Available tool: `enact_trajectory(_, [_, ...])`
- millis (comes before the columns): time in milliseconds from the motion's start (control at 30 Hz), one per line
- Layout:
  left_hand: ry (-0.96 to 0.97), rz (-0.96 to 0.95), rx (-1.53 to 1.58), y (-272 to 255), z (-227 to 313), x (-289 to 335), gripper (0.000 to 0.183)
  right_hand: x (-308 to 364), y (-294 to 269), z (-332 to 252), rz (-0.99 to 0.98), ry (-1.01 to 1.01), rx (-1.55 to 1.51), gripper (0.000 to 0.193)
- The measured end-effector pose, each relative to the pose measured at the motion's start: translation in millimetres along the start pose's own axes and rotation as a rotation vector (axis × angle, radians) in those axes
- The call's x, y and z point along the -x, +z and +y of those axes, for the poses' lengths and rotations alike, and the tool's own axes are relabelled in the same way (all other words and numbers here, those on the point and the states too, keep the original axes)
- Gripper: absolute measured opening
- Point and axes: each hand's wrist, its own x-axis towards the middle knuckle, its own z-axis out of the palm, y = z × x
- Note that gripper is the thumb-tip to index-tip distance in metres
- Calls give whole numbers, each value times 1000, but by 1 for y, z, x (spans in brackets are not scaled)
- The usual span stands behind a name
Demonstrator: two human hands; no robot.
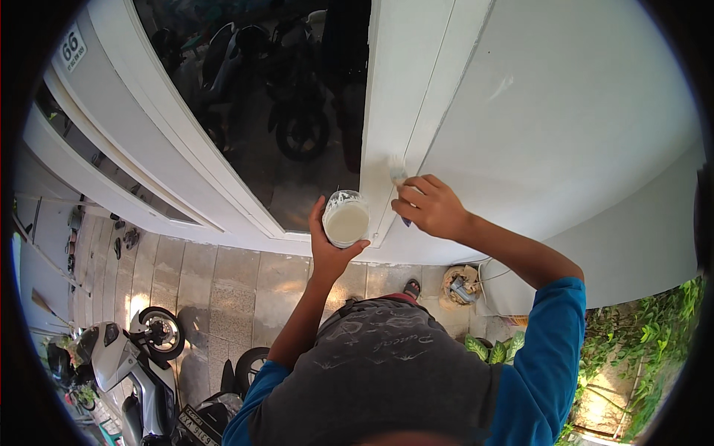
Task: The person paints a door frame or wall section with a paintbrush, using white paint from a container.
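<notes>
Paint [348,224], pale and liquid-looking, partly fills a clear cup [341,197] held near the white frame [406,82], the left hand's [332,249] fingers curled around its wall. The right hand's [435,209] fingers pinch a brush [399,171], its bristles apparently touching that frame. The cup is probably light, thin and easily squeezed, slippery where smeared, so best cradled around its wall; the brush should be light, soft-tipped, best gripped by its handle.
</notes>
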Motion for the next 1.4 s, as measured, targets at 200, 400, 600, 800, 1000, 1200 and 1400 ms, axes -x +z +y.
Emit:
enact_trajectory(200, [-5, 9, -16, -1, 1, 1, 116, -53, -55, 44, 121, 532, -383, 14])
enact_trajectory(400, [-40, 16, -27, -2, 3, 1, 115, -101, -123, 86, 552, -33, 253, 32])
enact_trajectory(600, [-31, 17, -6, 0, 1, 0, 116, -31, -31, 17, 94, 24, 134, 18])
enact_trajectory(800, [-6, 14, -10, 2, 1, 0, 116, -49, -46, 35, -74, 494, -309, 8])
enact_trajectory(1000, [-14, 2, -15, -3, -1, 1, 118, -144, -172, 112, 379, 229, -52, 11])
enact_trajectory(1200, [-15, 21, -5, 1, 4, -2, 115, -130, -152, 108, 357, -150, 461, 26])
enact_trajectory(1400, [-3, -14, 8, 1, -2, 0, 120, -49, -44, 18, -96, -75, 19, 16])
